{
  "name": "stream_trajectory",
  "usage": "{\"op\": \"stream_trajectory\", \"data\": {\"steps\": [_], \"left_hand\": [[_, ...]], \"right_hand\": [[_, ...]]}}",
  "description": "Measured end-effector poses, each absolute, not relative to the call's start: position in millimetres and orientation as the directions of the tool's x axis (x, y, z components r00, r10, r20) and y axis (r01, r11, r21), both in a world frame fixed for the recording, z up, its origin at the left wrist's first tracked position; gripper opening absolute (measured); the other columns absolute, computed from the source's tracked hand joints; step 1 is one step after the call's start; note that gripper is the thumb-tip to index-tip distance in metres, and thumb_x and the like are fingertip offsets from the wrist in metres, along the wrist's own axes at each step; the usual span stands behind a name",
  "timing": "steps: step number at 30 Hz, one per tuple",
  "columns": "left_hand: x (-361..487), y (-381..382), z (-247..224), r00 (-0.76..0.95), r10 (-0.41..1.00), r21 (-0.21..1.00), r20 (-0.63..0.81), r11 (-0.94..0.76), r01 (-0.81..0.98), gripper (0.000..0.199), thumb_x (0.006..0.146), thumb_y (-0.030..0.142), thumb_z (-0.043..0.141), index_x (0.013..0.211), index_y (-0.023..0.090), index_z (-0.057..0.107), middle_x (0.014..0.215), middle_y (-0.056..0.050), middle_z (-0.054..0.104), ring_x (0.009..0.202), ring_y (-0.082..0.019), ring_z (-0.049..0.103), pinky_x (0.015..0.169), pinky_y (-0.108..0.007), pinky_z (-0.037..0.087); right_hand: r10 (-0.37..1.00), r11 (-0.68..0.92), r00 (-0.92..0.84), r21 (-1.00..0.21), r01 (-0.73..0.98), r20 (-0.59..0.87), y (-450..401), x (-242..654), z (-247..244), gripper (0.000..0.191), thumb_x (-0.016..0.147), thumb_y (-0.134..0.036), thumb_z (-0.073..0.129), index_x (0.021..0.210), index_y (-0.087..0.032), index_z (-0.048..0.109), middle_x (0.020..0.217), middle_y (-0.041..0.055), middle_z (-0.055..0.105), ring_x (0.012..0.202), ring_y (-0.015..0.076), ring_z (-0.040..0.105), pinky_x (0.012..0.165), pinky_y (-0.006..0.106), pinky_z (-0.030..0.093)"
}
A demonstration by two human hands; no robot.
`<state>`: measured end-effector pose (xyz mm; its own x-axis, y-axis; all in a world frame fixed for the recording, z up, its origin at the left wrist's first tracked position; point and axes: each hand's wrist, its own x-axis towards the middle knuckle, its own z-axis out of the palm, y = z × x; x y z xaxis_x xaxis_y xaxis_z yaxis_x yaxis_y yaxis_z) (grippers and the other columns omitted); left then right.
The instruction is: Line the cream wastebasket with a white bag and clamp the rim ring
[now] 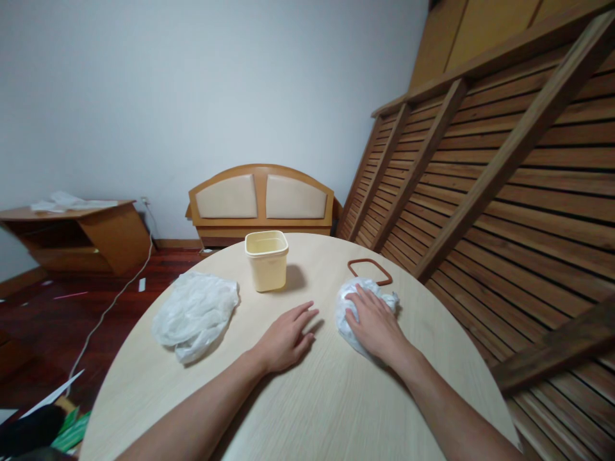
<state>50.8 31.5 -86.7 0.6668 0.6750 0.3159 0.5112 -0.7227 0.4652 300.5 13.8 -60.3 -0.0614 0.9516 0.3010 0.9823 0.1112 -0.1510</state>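
My right hand (375, 318) lies over a crumpled white plastic bag (343, 306) at the right of the table, its fingers curved around the top of the bundle. Part of that bag is hidden under the palm. Nearer the middle, my left hand (287, 339) is empty, with its fingers apart over the tabletop. Beyond it stands an upright pale yellow square plastic bin (268, 270) with no lid on it. A brown rounded-square ring (384, 274) rests just behind the bag under my right hand. On the left, a second white plastic bag (196, 314) lies loosely crumpled.
All of this is on a round pale wood table (307, 422). A slatted wooden frame (461, 160) leans along the right side. Behind the table is a padded headboard (262, 192). A low wooden cabinet (106, 234) and a white cable (120, 285) are on the left.
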Motion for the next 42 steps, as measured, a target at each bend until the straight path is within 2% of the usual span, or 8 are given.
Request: {"op": "stream_trajectory", "data": {"steps": [6,11,18,23,29,37,40,42], "left_hand": [[52,32,-88,0.602,0.733,0.447,0.317,-0.675,0.587,0.046,0.092,0.025,0.054,0.138,0.021,0.052,0.150,-0.014,0.051,0.136,-0.029,0.051,0.113,-0.050,0.043],[53,31,-88,0.584,0.746,0.423,0.321,-0.665,0.616,0.032,0.091,0.024,0.056,0.122,0.020,0.063,0.141,-0.015,0.058,0.131,-0.030,0.055,0.112,-0.052,0.044],[52,30,-87,0.611,0.746,0.382,0.266,-0.663,0.644,0.034,0.093,0.028,0.054,0.124,0.018,0.063,0.144,-0.015,0.057,0.136,-0.031,0.051,0.115,-0.052,0.041],[50,26,-81,0.635,0.731,0.330,0.250,-0.681,0.654,0.035,0.094,0.029,0.053,0.126,0.017,0.062,0.144,-0.017,0.057,0.136,-0.033,0.050,0.115,-0.052,0.041],[26,29,-42,0.440,0.887,0.164,0.142,-0.460,0.873,0.025,0.097,0.036,0.049,0.099,0.022,0.069,0.108,-0.008,0.074,0.100,-0.025,0.069,0.089,-0.037,0.055],[-34,54,-18,0.021,0.966,-0.026,0.259,-0.015,1.000,0.033,0.095,0.034,0.050,0.113,0.012,0.067,0.125,-0.023,0.062,0.122,-0.042,0.054,0.098,-0.058,0.045],[-44,57,-25,-0.089,0.984,-0.080,0.157,0.103,0.992,0.040,0.093,0.040,0.053,0.123,0.014,0.063,0.140,-0.022,0.053,0.131,-0.049,0.045,0.098,-0.069,0.040],[-46,57,-29,-0.113,0.992,-0.058,0.054,0.116,0.992,0.045,0.093,0.042,0.053,0.126,0.013,0.060,0.136,-0.024,0.055,0.123,-0.049,0.053,0.090,-0.064,0.047]], "right_hand": [[0.948,-0.159,0.189,-0.133,0.978,0.258,18,332,-57,0.036,0.094,-0.026,0.036,0.115,-0.018,0.063,0.148,0.0176,0.051,0.127,0.0438,0.050,0.092,0.066,0.045],[0.928,-0.228,0.274,-0.196,0.954,0.254,27,344,-63,0.045,0.099,-0.045,0.034,0.120,-0.017,0.062,0.154,0.0175,0.043,0.134,0.0466,0.042,0.094,0.072,0.042],[0.938,-0.186,0.218,-0.140,0.972,0.268,48,382,-72,0.054,0.099,-0.043,0.039,0.145,-0.015,0.044,0.157,0.0134,0.043,0.142,0.0408,0.037,0.109,0.064,0.034],[0.908,-0.175,0.215,-0.140,0.975,0.360,60,407,-82,0.051,0.099,-0.044,0.038,0.140,-0.016,0.052,0.155,0.0114,0.048,0.142,0.0348,0.040,0.113,0.057,0.032],[0.869,-0.162,0.205,-0.134,0.978,0.451,66,415,-88,0.048,0.098,-0.045,0.041,0.132,-0.017,0.060,0.152,0.0129,0.051,0.137,0.0345,0.046,0.111,0.059,0.034],[0.751,0.207,-0.094,-0.097,0.974,0.653,64,380,-80,0.035,0.096,-0.037,0.049,0.118,-0.018,0.068,0.137,0.0143,0.062,0.131,0.0333,0.053,0.110,0.055,0.040],[0.760,0.400,-0.260,-0.114,0.909,0.596,62,364,-83,0.034,0.096,-0.035,0.050,0.122,-0.019,0.066,0.140,0.0141,0.060,0.134,0.0311,0.051,0.111,0.053,0.042],[0.773,0.468,-0.331,-0.134,0.874,0.540,62,358,-86,0.034,0.097,-0.036,0.051,0.124,-0.021,0.065,0.143,0.0133,0.058,0.136,0.0304,0.050,0.113,0.054,0.041]]}}
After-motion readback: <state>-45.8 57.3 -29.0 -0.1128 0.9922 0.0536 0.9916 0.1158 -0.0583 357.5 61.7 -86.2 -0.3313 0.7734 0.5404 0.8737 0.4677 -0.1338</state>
